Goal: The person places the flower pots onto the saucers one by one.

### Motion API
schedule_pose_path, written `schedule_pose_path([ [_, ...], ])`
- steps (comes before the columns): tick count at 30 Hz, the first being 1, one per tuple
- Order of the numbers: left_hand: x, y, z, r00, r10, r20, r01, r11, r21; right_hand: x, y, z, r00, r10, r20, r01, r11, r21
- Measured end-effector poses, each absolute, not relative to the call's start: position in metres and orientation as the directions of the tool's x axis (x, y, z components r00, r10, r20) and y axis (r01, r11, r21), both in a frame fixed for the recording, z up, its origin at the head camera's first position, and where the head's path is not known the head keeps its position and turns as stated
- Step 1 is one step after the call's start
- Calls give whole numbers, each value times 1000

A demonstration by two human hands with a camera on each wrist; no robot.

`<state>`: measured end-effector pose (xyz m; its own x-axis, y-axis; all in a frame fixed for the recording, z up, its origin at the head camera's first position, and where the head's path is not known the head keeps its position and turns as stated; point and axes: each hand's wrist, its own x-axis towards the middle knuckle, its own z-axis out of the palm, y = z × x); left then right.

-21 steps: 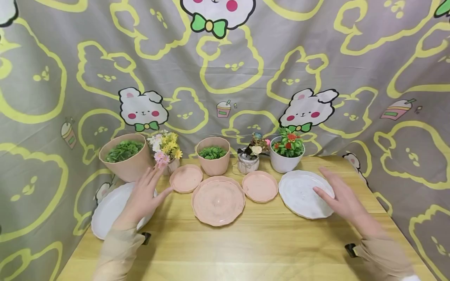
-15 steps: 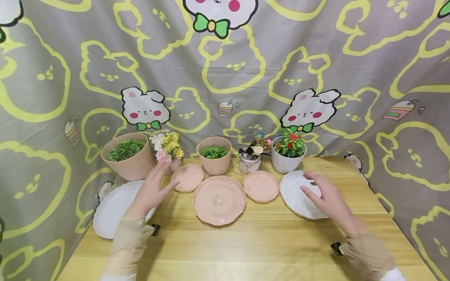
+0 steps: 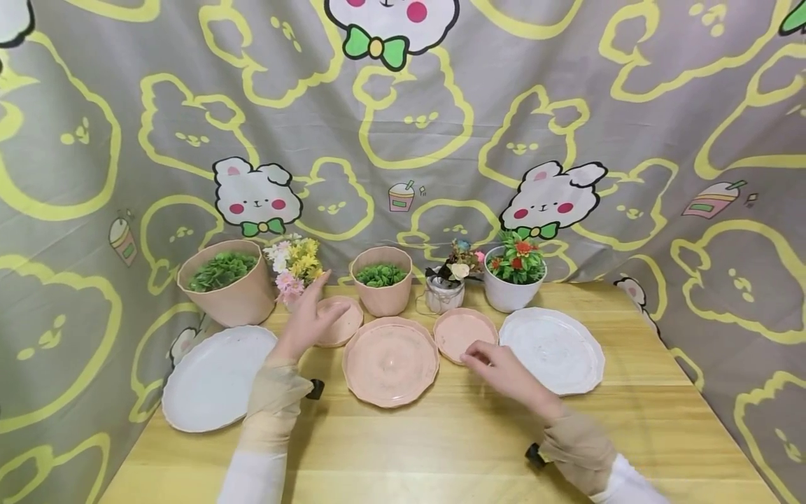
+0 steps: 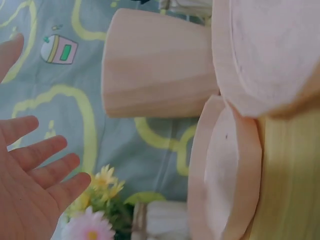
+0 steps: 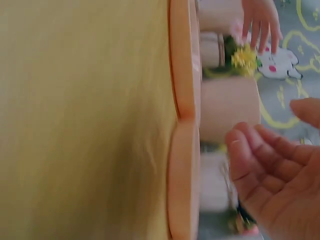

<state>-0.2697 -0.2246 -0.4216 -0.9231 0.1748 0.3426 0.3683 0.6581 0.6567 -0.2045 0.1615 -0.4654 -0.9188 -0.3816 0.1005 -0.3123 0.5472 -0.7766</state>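
Observation:
My left hand (image 3: 305, 326) hovers with fingers extended over the left small pink saucer (image 3: 345, 329), partly covering it and the potted yellow, white and pink flowers (image 3: 296, 262). It holds nothing. Over the front edge of the right small pink saucer (image 3: 458, 334) is my right hand (image 3: 511, 374), its fingers loosely bent and nothing in them. Between the hands lies a large pink saucer (image 3: 390, 360). In the left wrist view the fingers of the left hand (image 4: 30, 185) are spread apart from a pink pot (image 4: 155, 65).
White saucers lie at left (image 3: 217, 378) and right (image 3: 553, 350). Along the back stand a large pink pot (image 3: 236, 301), a smaller pink pot (image 3: 383, 294), a small twine-tied pot (image 3: 444, 294) and a white pot (image 3: 515, 290) with red flowers. A patterned curtain (image 3: 428, 140) hangs behind.
My right hand has swept left from the right white saucer to the right small pink saucer, its fingers bending. My left hand has shifted right, off the left white saucer.

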Motion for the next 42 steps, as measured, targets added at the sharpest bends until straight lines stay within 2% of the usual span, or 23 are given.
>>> schedule_pose_path([
  [3,-278,-217,-425,-937,163,310,339,643,687,-208,145,-475,-921,-390,-26,-186,495,-849],
  [7,-291,-209,-433,-954,150,258,294,630,719,-213,131,-484,-912,-391,-127,-60,432,-900],
  [15,-312,-197,-445,-968,129,214,248,597,763,-218,110,-497,-902,-347,-258,105,403,-909],
  [23,-328,-181,-451,-963,145,225,267,475,838,-222,102,-504,-909,-308,-282,144,403,-904],
  [29,-337,-174,-461,-972,134,195,234,439,867,-224,100,-507,-907,-304,-293,159,397,-904],
  [42,-342,-157,-465,-980,26,195,192,354,915,-228,97,-507,-903,-285,-321,186,415,-891],
])
